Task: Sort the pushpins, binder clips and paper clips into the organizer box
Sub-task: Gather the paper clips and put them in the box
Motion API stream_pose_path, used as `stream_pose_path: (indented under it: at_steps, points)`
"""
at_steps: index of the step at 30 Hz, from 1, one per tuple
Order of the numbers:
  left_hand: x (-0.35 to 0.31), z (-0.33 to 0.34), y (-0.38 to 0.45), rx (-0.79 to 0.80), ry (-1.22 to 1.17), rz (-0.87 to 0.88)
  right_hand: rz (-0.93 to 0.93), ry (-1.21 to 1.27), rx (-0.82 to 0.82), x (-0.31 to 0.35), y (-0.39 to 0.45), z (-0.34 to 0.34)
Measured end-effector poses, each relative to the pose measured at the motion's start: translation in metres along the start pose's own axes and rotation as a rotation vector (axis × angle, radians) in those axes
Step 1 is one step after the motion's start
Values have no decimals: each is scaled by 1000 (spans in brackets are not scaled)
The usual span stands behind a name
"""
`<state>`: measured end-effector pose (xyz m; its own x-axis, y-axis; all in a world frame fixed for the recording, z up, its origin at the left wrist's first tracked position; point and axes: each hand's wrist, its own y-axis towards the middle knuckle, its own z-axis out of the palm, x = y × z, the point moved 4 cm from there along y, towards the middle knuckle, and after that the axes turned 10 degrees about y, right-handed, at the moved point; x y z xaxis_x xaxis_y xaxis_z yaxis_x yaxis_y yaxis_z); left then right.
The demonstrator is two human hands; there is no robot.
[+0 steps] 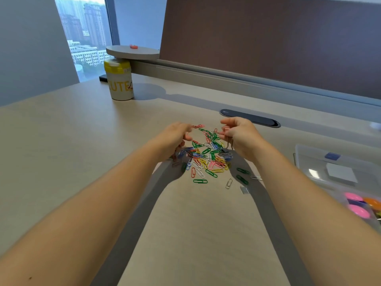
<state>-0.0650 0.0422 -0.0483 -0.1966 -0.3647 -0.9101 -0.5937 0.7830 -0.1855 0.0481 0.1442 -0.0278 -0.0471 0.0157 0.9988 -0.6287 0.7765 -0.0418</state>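
Left of the paper clip pile (208,155) on the tabletop (82,141), the left hand (175,139) curls its fingers (186,137) around gathered clips. Right of the pile, the right hand (239,135) pinches several clips, probably collecting a batch. Further right sits the organizer box (305,159), lid open to receive them.

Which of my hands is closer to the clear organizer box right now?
Right. Your right hand is over the far right side of the paper clip pile, with the organizer box further right; your left hand is across the pile, farther away.
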Motion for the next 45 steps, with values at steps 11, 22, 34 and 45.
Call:
stream_pose_path:
  at_steps: [11, 22, 34, 45]
  points:
    - [-35, 51, -17, 291, -4, 140, -187, -48, -154, 7, -23, -28]
    - [-34, 54, -21, 186, 132, 116, -79, -310, -200, -2, -39, -63]
    - [-12, 49, -49, 82, 227, 56, -20, -878, 104, -35, -85, -46]
    - [-13, 42, -34, 24, 33, 14, -61, -555, -96, -23, -63, -54]
